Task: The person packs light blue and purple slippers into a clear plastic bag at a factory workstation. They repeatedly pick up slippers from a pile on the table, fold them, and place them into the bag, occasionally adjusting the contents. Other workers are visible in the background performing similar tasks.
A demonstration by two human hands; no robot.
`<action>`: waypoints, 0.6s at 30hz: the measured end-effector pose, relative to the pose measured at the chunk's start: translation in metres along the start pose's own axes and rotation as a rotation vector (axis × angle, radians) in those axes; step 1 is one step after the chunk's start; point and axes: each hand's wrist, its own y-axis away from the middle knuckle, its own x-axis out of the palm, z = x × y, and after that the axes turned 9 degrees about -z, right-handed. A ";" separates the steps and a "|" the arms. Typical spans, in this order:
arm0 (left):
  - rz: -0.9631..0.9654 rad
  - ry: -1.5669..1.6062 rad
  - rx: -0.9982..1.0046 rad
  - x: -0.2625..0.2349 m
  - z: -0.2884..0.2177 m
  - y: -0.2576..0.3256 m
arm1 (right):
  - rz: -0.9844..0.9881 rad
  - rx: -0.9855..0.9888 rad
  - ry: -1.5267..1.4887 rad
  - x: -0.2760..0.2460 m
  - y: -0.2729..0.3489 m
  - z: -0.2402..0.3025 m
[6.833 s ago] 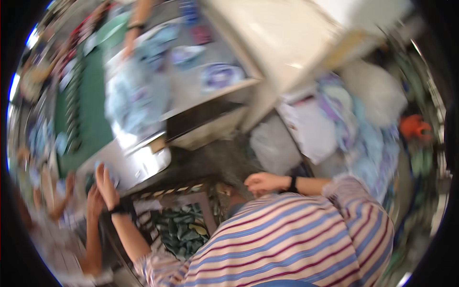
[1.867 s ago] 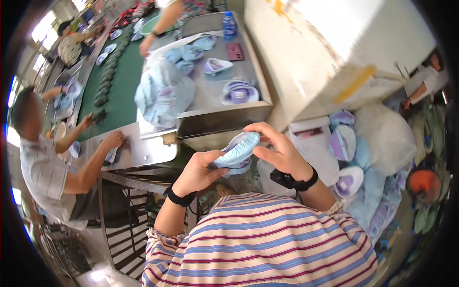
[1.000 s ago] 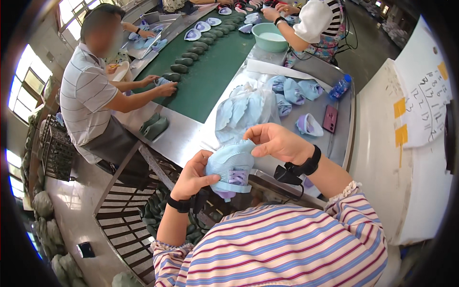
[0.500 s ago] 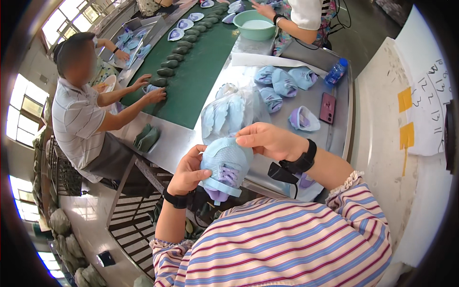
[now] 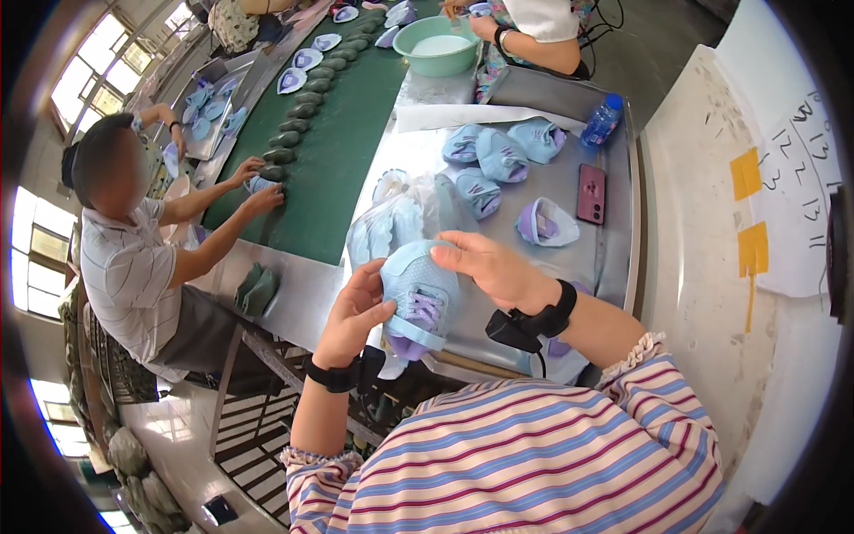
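Both my hands hold one light-blue mesh shoe upper with lilac laces and a purple lining, above the near edge of the metal table. My left hand grips its left side, thumb beside the laces. My right hand pinches the toe edge at the upper right, thumb on top and fingers bent behind it. Just beyond lies a clear plastic bag with light-blue pieces in it. A cluster of similar shoe uppers rests farther right, and a single upper lies with its opening showing purple.
A phone and a blue bottle lie at the table's right side. A green basin stands at the back. Dark shoe lasts line the green belt. Two co-workers reach over the belt and the basin.
The view has shifted a little. My hands keep hold of the shoe upper, which has tilted slightly. The far co-worker's hands have come together beside the basin.
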 end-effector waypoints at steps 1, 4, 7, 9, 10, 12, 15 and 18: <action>0.048 -0.068 0.055 -0.002 0.000 -0.006 | -0.025 0.025 -0.033 -0.005 0.001 -0.003; 0.129 -0.383 0.215 0.013 -0.003 -0.009 | -0.030 0.053 -0.323 -0.017 -0.001 -0.007; 0.192 -0.597 0.243 0.019 -0.008 -0.021 | 0.023 0.022 -0.410 -0.032 0.001 -0.005; 0.204 -0.770 0.313 0.019 -0.014 -0.027 | 0.014 -0.038 -0.350 -0.040 0.002 -0.003; 0.198 -0.839 0.336 0.021 -0.017 -0.027 | -0.019 -0.077 -0.304 -0.042 0.005 -0.004; 0.183 -0.918 0.372 0.021 -0.025 -0.028 | -0.054 -0.182 -0.214 -0.043 0.006 -0.003; 0.149 -0.954 0.425 0.016 -0.032 -0.029 | -0.057 -0.302 -0.131 -0.038 0.006 0.002; 0.118 -0.955 0.492 0.004 -0.027 -0.031 | -0.054 -0.273 -0.158 -0.030 0.000 0.002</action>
